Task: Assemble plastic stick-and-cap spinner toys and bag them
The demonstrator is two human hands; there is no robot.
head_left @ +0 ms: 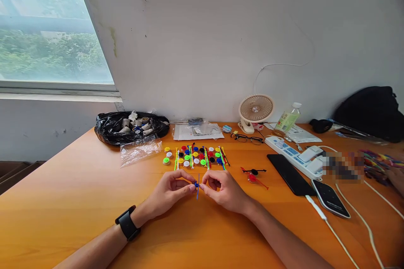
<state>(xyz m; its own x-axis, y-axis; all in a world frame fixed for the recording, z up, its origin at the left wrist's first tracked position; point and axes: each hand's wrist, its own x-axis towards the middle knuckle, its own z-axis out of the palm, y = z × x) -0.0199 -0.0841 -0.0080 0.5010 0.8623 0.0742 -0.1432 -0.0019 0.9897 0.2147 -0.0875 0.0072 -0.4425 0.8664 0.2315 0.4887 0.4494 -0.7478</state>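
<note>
Just in front of the rows of parts, my left hand [172, 189] pinches a small blue round plastic piece [196, 184] between thumb and finger. A thin blue plastic arrow [198, 193] stands across that piece, seen nearly edge-on. From the other side, the closed fingertips of my right hand [226, 190] grip the arrow's middle. Behind both hands lie several coloured round pieces [166, 161] in rows, with bundles of coloured arrows [176, 159] between them. Right of my right hand lie a black arrow on a black round piece [254, 171] and a red one [252, 178].
A black plastic bag [105, 128], a clear bag [140, 151] and a clip fan [256, 109] stand toward the wall. At right are glasses [248, 138], a bottle [287, 119], a power strip [292, 155], a black phone [290, 174], cables and another person's hand [396, 178].
</note>
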